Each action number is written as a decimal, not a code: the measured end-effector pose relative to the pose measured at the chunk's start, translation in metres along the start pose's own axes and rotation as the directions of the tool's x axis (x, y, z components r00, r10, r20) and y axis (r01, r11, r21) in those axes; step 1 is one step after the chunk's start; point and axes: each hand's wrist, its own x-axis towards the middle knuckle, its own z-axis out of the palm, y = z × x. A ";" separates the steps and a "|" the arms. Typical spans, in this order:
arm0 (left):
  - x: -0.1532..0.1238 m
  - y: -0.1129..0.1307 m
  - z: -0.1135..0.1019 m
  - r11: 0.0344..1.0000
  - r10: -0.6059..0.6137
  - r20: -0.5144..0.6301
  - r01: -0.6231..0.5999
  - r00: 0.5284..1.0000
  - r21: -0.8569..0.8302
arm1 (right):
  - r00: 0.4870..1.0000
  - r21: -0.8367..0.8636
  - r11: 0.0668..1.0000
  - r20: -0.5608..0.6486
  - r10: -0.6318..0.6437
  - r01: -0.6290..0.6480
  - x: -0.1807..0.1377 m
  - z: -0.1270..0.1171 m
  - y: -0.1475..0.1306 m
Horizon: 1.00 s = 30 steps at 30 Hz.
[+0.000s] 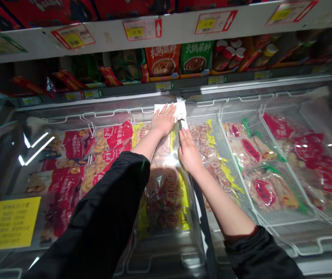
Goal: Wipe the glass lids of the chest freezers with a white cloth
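Observation:
My left hand lies flat with fingers stretched over a white cloth or paper sheet at the back of a freezer's glass lid. A ring shows on one finger. Just nearer, my right hand rests with fingers extended along the lid's dark side frame; its thumb is partly hidden. A short dark strip lies between its fingertips and the white sheet. Below the lid, a bag of brown meat patties is visible.
Wire baskets hold red bags and green-edged meat packs. A yellow notice is on the left lid. A shelf with price tags overhangs the back, above sauce packets.

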 end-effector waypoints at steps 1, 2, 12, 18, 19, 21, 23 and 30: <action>-0.006 0.001 0.003 1.000 -0.020 -0.019 0.020 1.000 0.000 | 1.000 -0.003 1.000 0.015 -0.008 0.008 -0.004 -0.002 0.001; -0.015 0.003 0.008 1.000 -0.028 -0.040 0.028 0.999 0.002 | 1.000 -0.007 1.000 0.019 -0.008 0.008 -0.007 -0.003 0.002; -0.065 0.027 0.035 0.993 0.116 -0.064 -0.114 0.991 0.045 | 0.997 -0.083 0.996 -0.076 0.017 -0.023 -0.011 0.002 0.002; -0.061 0.000 0.023 0.996 0.094 -0.049 -0.094 0.994 0.004 | 0.996 -0.086 0.996 -0.086 -0.002 -0.005 -0.014 0.001 0.006; -0.069 -0.001 0.025 0.999 0.047 -0.081 -0.047 0.996 -0.002 | 0.996 -0.083 0.997 -0.085 -0.008 0.001 -0.014 0.001 0.006; -0.089 0.003 0.033 0.999 -0.033 -0.129 0.032 0.991 -0.010 | 0.996 -0.080 0.997 -0.084 -0.014 0.008 -0.014 0.001 0.007; -0.110 0.011 0.044 0.997 -0.073 -0.150 0.073 0.986 -0.002 | 0.997 -0.077 0.997 -0.081 -0.017 0.011 -0.014 0.002 0.007; -0.125 0.020 0.048 0.992 0.114 -0.070 -0.111 0.991 0.054 | 0.995 -0.083 0.996 -0.092 -0.030 0.022 -0.014 0.002 0.008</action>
